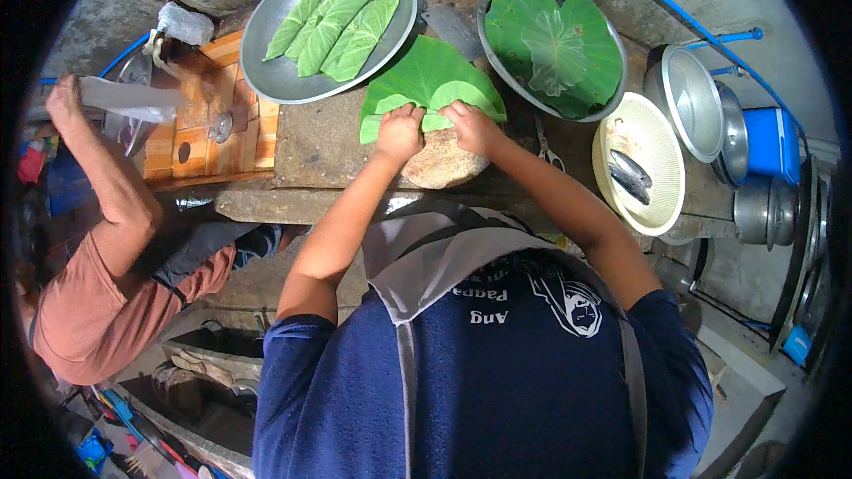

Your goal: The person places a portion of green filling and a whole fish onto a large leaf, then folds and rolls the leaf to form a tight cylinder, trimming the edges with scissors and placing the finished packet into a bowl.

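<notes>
A large green taro-like leaf [426, 73] lies over a round wooden chopping board [444, 163], its near edge folded over. On the left part of that fold my left hand [401, 134] presses with curled fingers. My right hand [471, 128] grips the fold just to the right, close to the other hand. Whatever lies under the fold is hidden. Several folded leaf bundles [336, 26] rest in a wide metal basin [263, 76] at the upper left. More broad leaves [566, 40] fill a metal bowl [624, 73] at the upper right.
A wide blade [452, 30] lies between the basins, scissors [547, 150] right of the board. A cream plastic basket [673, 173] holds fish pieces [629, 176]. Metal pots [695, 103] and a blue container [772, 145] stand far right. At left, a co-worker's raised arm [106, 166] is near a wooden surface [263, 126].
</notes>
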Available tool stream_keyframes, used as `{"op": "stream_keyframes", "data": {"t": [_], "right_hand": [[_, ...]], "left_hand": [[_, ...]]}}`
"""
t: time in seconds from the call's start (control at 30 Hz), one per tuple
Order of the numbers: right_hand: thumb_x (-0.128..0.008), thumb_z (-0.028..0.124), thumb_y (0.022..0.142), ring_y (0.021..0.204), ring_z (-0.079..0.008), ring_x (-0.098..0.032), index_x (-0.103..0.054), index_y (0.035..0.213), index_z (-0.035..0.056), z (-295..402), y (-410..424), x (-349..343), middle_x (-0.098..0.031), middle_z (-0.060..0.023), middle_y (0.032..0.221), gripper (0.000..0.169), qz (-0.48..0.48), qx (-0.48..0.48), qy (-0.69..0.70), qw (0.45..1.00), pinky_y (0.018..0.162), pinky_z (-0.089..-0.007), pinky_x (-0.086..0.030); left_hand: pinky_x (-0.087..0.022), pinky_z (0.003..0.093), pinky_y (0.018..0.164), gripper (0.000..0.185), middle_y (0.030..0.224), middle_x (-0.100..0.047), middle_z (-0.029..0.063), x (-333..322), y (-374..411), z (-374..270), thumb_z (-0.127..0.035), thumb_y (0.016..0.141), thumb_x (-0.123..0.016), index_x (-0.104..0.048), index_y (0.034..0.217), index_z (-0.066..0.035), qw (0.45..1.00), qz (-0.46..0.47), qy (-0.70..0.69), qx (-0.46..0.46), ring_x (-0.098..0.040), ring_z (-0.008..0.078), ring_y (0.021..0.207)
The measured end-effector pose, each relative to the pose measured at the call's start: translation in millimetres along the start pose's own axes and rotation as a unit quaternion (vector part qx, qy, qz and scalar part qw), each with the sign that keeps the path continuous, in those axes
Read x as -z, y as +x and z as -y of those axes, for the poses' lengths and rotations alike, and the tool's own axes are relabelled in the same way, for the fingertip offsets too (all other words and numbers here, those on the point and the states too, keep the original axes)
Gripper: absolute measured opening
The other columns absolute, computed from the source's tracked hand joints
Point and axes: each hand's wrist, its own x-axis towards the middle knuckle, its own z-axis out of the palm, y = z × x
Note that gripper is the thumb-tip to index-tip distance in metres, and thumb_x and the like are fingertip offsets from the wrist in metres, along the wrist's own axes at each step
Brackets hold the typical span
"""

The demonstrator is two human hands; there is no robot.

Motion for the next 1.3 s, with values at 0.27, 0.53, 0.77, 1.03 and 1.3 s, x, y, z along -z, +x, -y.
{"op": "stream_keyframes", "data": {"t": [0.27,0.53,0.77,1.03,1.3], "right_hand": [[-0.049,-0.004,0.068,0.096,-0.0346,-0.05,-0.051,0.107,0.0031,15,-40,-9,-0.053,-0.0169,0.099,0.04,0.009,-0.015,0.076,0.997,0.082,-0.0405,-0.04],[-0.059,0.001,0.063,0.089,-0.0328,-0.054,-0.059,0.101,0.0057,-8,-23,-2,-0.057,-0.0165,0.093,0.038,0.045,0.008,0.159,0.986,0.081,-0.0368,-0.043],[-0.064,0.004,0.064,0.094,-0.0274,-0.055,-0.062,0.103,0.0086,-37,-4,-4,-0.059,-0.0154,0.099,0.039,0.148,-0.048,0.157,0.975,0.081,-0.036,-0.044],[-0.062,0.013,0.063,0.096,-0.0317,-0.051,-0.058,0.094,0.0088,-1,-6,12,-0.056,-0.0127,0.097,0.032,0.061,-0.109,0.026,0.992,0.082,-0.0402,-0.039],[-0.057,0.01,0.066,0.097,-0.0279,-0.047,-0.059,0.1,0.0089,33,-15,-7,-0.054,-0.0084,0.099,0.033,-0.079,0.09,-0.024,0.993,0.082,-0.0393,-0.037]], "left_hand": [[-0.042,0.0383,0.077,0.033,0.088,-0.057,0.0105,6,-32,-12,-0.016,0.063,-0.063,-0.052,0.093,-0.007,0.998,0.06,-0.012,-0.034,-0.057,0.0277,0.085],[-0.04,0.0413,0.081,0.036,0.093,-0.055,0.0169,13,-33,-11,-0.02,0.068,-0.063,-0.05,0.097,-0.003,0.993,0.084,-0.087,-0.001,-0.053,0.0304,0.094],[-0.031,0.0466,0.091,0.036,0.111,-0.053,0.0122,10,-6,11,-0.032,0.079,-0.058,-0.054,0.109,-0.011,0.973,0.211,-0.094,0.028,-0.046,0.0281,0.109],[-0.021,0.053,0.096,0.035,0.117,-0.046,0.0126,27,8,-10,-0.031,0.077,-0.055,-0.056,0.111,-0.021,0.96,0.258,-0.015,0.105,-0.037,0.0301,0.117],[-0.017,0.0583,0.098,0.04,0.123,-0.04,0.0113,25,22,-7,-0.032,0.074,-0.057,-0.056,0.113,-0.026,0.95,0.278,0.016,0.145,-0.033,0.0302,0.119]]}}
